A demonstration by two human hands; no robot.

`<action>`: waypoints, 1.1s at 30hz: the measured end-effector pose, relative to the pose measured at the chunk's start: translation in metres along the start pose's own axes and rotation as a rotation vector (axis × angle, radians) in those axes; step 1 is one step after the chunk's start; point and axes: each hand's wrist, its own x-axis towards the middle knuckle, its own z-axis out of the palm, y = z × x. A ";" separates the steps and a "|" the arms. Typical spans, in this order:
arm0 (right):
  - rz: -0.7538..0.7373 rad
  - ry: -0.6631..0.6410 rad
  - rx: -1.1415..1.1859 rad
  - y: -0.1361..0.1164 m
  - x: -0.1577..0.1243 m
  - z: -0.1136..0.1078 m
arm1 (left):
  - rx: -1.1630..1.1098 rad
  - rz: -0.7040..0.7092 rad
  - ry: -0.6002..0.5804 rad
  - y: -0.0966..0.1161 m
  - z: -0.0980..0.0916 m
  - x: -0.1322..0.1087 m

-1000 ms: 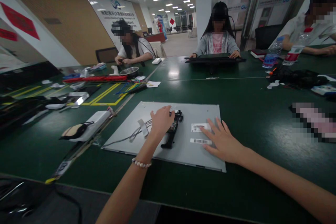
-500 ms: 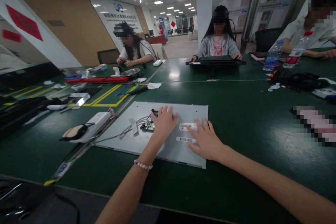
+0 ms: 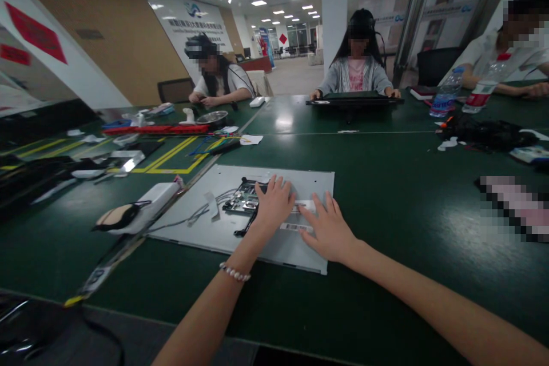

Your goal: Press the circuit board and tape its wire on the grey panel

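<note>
A flat grey metal panel (image 3: 180,223) lies on the green table. On its middle sits a circuit board (image 3: 242,204) with a black frame, partly covered by my left hand (image 3: 274,201). That hand is open, its fingers spread over the board's right side; whether they press on it I cannot tell. My right hand (image 3: 329,229) is open too, fingers spread at the panel's right edge beside the barcode label (image 3: 295,227). Grey cables (image 3: 195,217) run from the board to the left, with a strip of pale tape (image 3: 212,206) across them.
Left of the panel lies a white box-like item (image 3: 160,200) with a beige and black round object (image 3: 119,215). A red strip (image 3: 158,129) and a metal bowl (image 3: 212,118) are farther back. Bottles (image 3: 446,94) stand at the right. Co-workers sit opposite; one holds a black panel (image 3: 354,101).
The grey panel has shifted slightly left. My left hand has moved a little right, uncovering more of the circuit board and its black frame. My right hand has moved slightly left.
</note>
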 end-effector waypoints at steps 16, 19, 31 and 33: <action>-0.020 0.027 0.032 0.002 -0.002 0.001 | 0.020 -0.054 -0.009 -0.001 0.004 -0.002; -0.022 0.034 0.049 0.002 -0.002 0.001 | 0.020 -0.046 -0.015 -0.001 0.006 -0.002; -0.011 0.154 0.199 0.010 -0.001 -0.003 | 0.020 -0.077 -0.007 0.003 0.009 0.002; -0.011 0.124 0.154 0.009 -0.002 -0.002 | 0.023 -0.082 -0.010 0.004 0.007 0.003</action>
